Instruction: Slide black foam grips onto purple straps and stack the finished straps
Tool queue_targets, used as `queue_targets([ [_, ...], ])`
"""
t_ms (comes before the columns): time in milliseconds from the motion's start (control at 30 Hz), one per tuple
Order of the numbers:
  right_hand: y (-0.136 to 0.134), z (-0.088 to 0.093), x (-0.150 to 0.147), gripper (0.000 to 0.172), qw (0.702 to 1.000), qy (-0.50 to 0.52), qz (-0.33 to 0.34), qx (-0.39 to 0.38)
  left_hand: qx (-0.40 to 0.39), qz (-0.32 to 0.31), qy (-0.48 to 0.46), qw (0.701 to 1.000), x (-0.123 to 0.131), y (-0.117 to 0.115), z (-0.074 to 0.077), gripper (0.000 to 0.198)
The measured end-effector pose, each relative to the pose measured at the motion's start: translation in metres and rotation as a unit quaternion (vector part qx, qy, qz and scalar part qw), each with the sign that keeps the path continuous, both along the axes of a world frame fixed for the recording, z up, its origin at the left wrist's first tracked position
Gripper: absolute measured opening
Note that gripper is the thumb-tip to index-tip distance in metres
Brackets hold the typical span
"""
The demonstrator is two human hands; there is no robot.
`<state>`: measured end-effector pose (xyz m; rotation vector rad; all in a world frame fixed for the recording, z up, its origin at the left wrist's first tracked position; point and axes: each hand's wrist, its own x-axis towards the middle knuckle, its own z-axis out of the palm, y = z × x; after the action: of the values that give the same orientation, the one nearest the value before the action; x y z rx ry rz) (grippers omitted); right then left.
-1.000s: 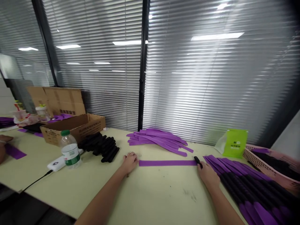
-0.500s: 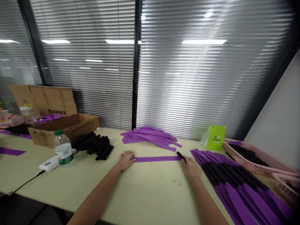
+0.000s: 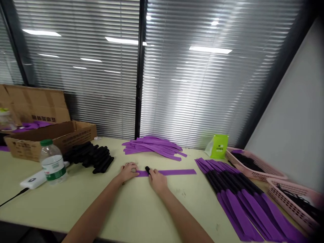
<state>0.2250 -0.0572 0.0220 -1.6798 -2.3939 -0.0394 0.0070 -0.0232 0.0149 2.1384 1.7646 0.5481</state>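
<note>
A long purple strip (image 3: 174, 172) lies flat across the pale table (image 3: 141, 209). My left hand (image 3: 128, 171) rests on its left end with the fingers curled down, pinning it. Close beside it, my right hand (image 3: 157, 180) lies over a small black roller-like piece (image 3: 147, 169) near that same end of the strip. Behind the strip is a loose pile of purple strips (image 3: 153, 147). To the right, a fanned row of black pieces on purple strips (image 3: 238, 192) runs toward the front edge.
A heap of black tubes (image 3: 91, 156), a water bottle (image 3: 52, 163), a white device with a cable (image 3: 32, 179) and an open cardboard box (image 3: 50, 136) stand at left. A green pouch (image 3: 219, 146) and two pink baskets (image 3: 250, 165) (image 3: 296, 200) sit at right. Blinds behind.
My right hand slid the black piece leftward along the strip, from its right end to near my left hand. The view swung right.
</note>
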Motion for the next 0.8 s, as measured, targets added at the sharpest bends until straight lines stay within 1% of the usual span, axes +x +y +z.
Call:
queue_targets([
  [33,0.004,-0.001,0.003,0.028,1.0,0.0,-0.009,-0.005,-0.004,0.0,-0.001,1.0,-0.001,0.001,-0.001,0.026],
  [100,0.015,-0.002,0.023,0.026,0.998,0.017,-0.056,-0.013,-0.013,0.0,-0.005,1.0,-0.002,0.004,-0.001,0.027],
  [167,0.028,-0.002,0.06,0.026,0.989,0.048,-0.14,-0.027,-0.021,0.0,-0.008,1.0,-0.003,0.007,-0.002,0.027],
  [200,0.034,-0.001,0.082,0.026,0.98,0.065,-0.187,-0.03,-0.023,0.0,-0.01,1.0,-0.003,0.008,-0.002,0.027],
  [233,0.039,0.0,0.105,0.027,0.973,0.067,-0.22,-0.031,-0.024,0.001,-0.012,1.0,-0.004,0.009,-0.003,0.027],
  [333,0.045,0.003,0.164,0.031,0.954,0.068,-0.29,-0.033,-0.023,0.001,-0.014,1.0,-0.004,0.011,-0.004,0.025],
  [400,0.043,0.003,0.188,0.033,0.943,0.071,-0.323,-0.032,-0.019,0.001,-0.011,1.0,-0.004,0.012,-0.004,0.025],
  [467,0.041,-0.001,0.198,0.035,0.936,0.073,-0.342,-0.028,-0.012,0.003,-0.004,1.0,-0.006,0.012,-0.005,0.025],
  [633,0.041,-0.014,0.197,0.036,0.936,0.089,-0.342,-0.005,0.022,0.013,0.024,0.999,-0.008,0.01,-0.007,0.028],
  [800,0.044,-0.019,0.203,0.037,0.932,0.12,-0.341,-0.007,0.049,0.017,0.067,0.996,-0.003,0.008,-0.015,0.045],
])
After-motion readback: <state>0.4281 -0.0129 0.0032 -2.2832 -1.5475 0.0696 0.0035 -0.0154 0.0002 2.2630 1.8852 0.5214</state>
